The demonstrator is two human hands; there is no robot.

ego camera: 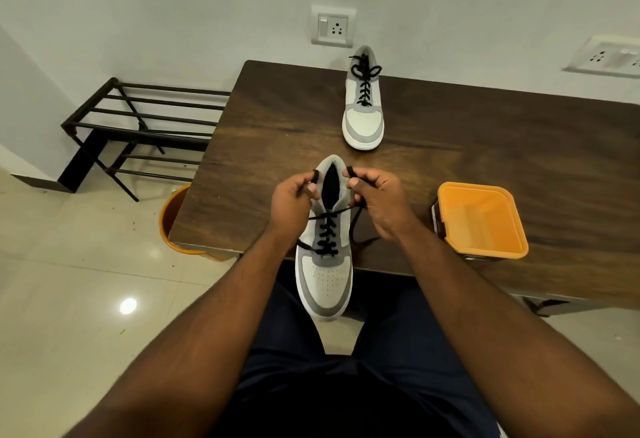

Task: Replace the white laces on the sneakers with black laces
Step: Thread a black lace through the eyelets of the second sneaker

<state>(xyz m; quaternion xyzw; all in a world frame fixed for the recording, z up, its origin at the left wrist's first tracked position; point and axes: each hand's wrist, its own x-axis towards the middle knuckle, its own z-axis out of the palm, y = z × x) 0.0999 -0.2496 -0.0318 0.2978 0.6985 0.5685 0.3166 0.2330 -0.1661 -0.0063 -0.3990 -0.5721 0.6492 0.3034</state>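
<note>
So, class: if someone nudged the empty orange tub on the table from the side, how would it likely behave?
The orange tub looks like thin, empty plastic, so it is probably light and would slide easily on the smooth wooden table. Its square, flat base suggests no rolling. It stands near the table's front edge, so a push that way might drop it.

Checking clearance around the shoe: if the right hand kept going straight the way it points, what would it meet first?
Probably the left hand, across the near sneaker: the right hand points leftward. Depth is unclear.

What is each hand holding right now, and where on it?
Left hand and right hand each pinch a free end of the black lace, near its tip, above the near sneaker's collar.
</note>
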